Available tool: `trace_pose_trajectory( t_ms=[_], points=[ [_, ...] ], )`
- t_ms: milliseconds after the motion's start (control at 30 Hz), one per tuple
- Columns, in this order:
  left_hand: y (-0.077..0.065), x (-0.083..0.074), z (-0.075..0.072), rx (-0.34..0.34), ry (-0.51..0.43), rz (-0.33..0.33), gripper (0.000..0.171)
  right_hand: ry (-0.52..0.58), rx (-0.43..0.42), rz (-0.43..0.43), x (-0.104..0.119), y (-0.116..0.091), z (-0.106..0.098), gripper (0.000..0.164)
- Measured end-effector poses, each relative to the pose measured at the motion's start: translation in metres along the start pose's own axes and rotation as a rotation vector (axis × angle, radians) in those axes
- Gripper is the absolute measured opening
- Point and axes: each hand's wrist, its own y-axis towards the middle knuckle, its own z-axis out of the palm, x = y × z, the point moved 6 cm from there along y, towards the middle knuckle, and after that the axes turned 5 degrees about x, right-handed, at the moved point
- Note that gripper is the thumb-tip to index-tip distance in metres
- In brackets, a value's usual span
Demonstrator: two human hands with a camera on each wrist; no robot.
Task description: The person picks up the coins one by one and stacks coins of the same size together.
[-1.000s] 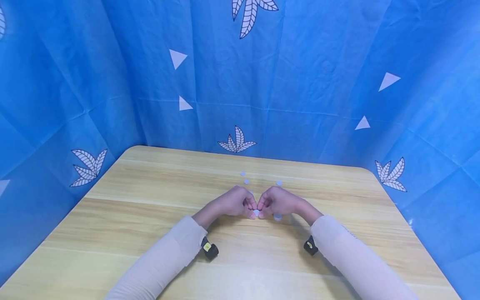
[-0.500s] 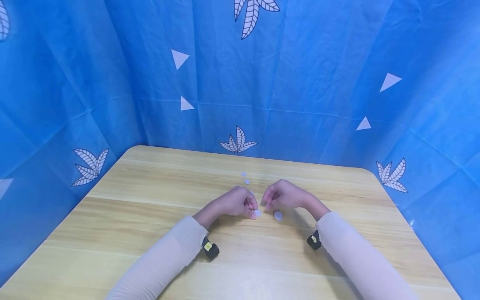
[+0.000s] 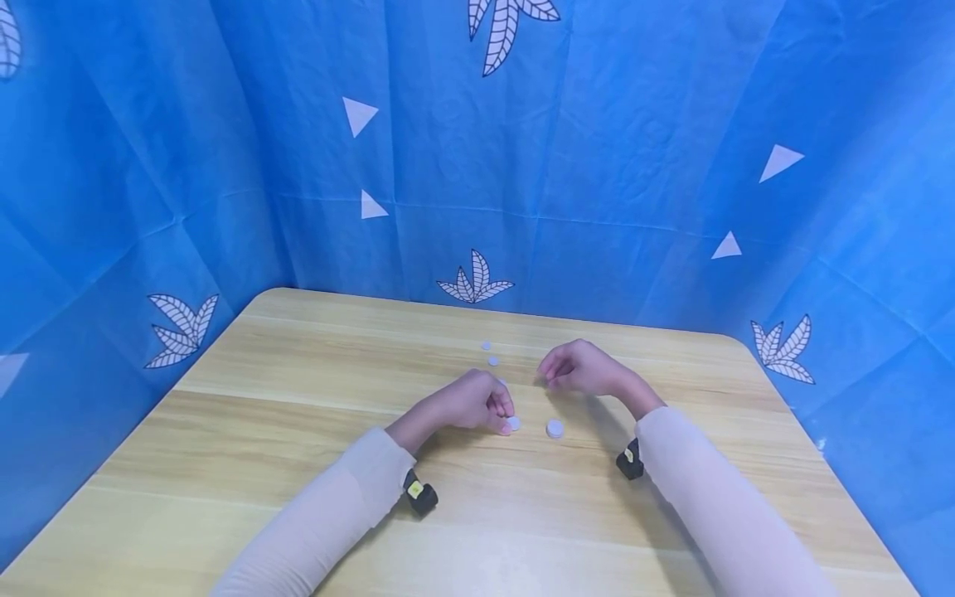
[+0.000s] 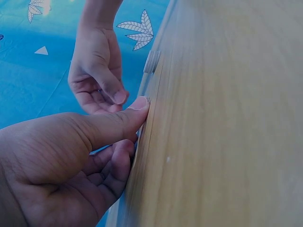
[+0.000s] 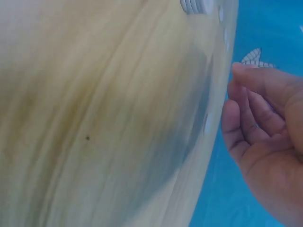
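My left hand (image 3: 477,400) rests low over the table, thumb and curled fingers at the edge of a small round white disc (image 3: 513,423). In the left wrist view its thumb (image 4: 120,124) is down at the tabletop and mostly hides that disc. My right hand (image 3: 585,369) hovers farther back and to the right, fingers loosely bent, with nothing visible in them. A short stack of white discs (image 3: 555,429) stands between the hands, nearer the front. A single flat disc (image 5: 207,123) lies beside the right hand in the right wrist view; that hand covers it from the head.
Smaller white discs (image 3: 493,361) lie in a line behind the left hand, one partly hidden by it. The wooden table (image 3: 336,356) has a blue patterned cloth (image 3: 634,191) hanging behind and at both sides.
My right hand has left the disc beside the left hand and moved back and right, uncovering the stack. The left hand stays put at its disc.
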Motion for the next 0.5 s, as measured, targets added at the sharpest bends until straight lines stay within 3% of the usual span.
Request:
trace_pose_trajectory(
  t_ms=[500],
  points=[
    [-0.003,-0.005,-0.002,-0.007,-0.012,0.007,0.017,0.013,-0.115,0.172,-0.038,0.003,-0.012,0.022]
  ],
)
